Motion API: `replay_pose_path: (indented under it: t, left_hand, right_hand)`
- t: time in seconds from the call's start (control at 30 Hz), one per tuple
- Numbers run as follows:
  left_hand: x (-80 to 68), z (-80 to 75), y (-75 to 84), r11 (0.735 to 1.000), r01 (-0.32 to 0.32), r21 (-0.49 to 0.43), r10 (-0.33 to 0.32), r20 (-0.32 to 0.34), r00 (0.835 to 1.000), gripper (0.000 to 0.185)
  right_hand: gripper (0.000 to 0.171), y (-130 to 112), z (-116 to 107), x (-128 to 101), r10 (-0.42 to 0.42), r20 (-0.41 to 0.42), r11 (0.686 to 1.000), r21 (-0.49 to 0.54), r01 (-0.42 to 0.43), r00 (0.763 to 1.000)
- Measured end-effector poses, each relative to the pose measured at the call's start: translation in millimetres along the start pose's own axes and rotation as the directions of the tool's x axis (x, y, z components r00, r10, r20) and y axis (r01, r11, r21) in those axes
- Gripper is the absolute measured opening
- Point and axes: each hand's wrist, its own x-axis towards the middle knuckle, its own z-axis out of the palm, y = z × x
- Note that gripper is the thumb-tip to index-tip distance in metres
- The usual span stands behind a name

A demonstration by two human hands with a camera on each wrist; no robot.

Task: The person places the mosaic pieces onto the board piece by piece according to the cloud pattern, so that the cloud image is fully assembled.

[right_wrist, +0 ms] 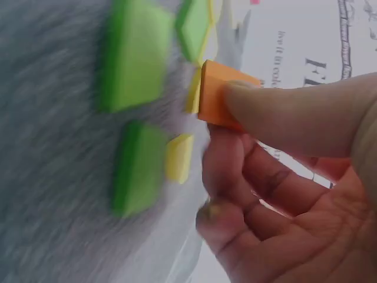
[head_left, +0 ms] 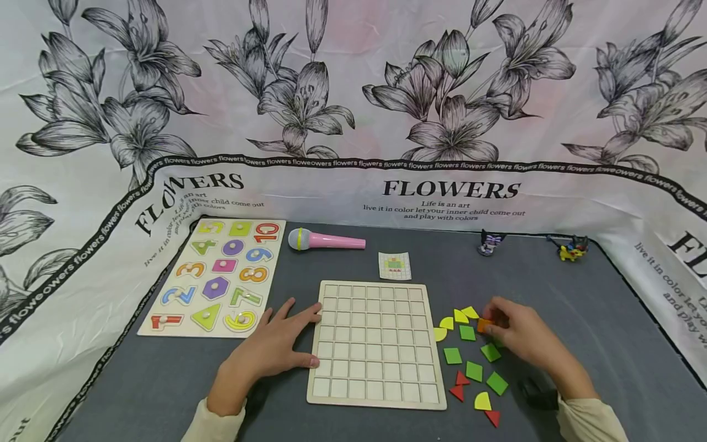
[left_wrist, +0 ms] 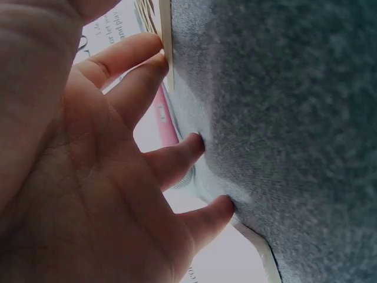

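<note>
A wooden grid board (head_left: 378, 345) with bare square cells lies flat on the grey tabletop. My left hand (head_left: 270, 347) is spread at its left side, with thumb and fingertips touching the edge. In the left wrist view, two fingertips of the left hand (left_wrist: 112, 171) meet the board edge (left_wrist: 165, 35) and two others rest on the cloth. Between thumb and fingers, my right hand (head_left: 521, 331) pinches an orange square tile (right_wrist: 221, 94). Around it lie several green square tiles (head_left: 474, 371), yellow quarter-round tiles (head_left: 483, 401) and red triangle tiles (head_left: 456, 393).
Behind the board lies a small pattern card (head_left: 394, 266). A pink toy microphone (head_left: 334, 240) and a number-and-shape puzzle board (head_left: 212, 279) are at the left. Two small figurines (head_left: 489, 243) stand at the back right. A dark object (head_left: 538, 394) sits beside the right wrist.
</note>
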Motion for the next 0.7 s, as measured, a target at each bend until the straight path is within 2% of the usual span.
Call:
replay_pose_path:
  t: [0.2,0.37,0.7]
  left_hand:
    - [-0.7,-1.4,0.4,1.0,0.018,-0.006,-0.018,-0.001,1.0,0.099]
    - [-1.3,-2.4,0.8,1.0,0.023,-0.011,-0.023,0.004,1.0,0.099]
    - [1.3,-0.9,1.7,1.0,0.016,-0.002,-0.016,0.021,1.0,0.099]
  right_hand:
    - [0.007,-21.6,6.6,17.8,-0.045,-0.041,0.996,0.073,0.048,0.998]
    - [0.008,-45.8,19.3,38.7,-0.112,-0.026,0.98,0.16,0.115,0.993]
    - [0.006,-89.8,47.3,78.3,-0.194,0.013,0.956,0.225,0.187,0.981]
